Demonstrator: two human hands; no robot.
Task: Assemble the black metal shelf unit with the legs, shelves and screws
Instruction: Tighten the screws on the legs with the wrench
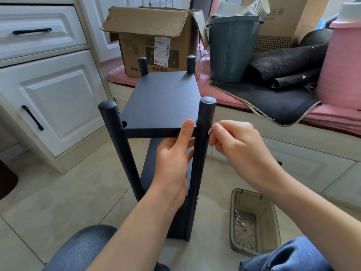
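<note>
1. Shelf unit stands on the floor between my knees, top shelf seated among four legs.
2. Left hand grips the shelf's front edge, thumb on top, fingers under.
3. Right hand pinches a small silver screw against the near right leg.
4. Risk: screw misses its hole and drops, or the shelf sags if my left grip slackens.
5. Spare hardware lies in the tray.

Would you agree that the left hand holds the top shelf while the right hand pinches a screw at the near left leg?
Not quite: the head view shows the right hand pinching the screw at the near right leg, not the left. The left hand does hold the top shelf.
</note>
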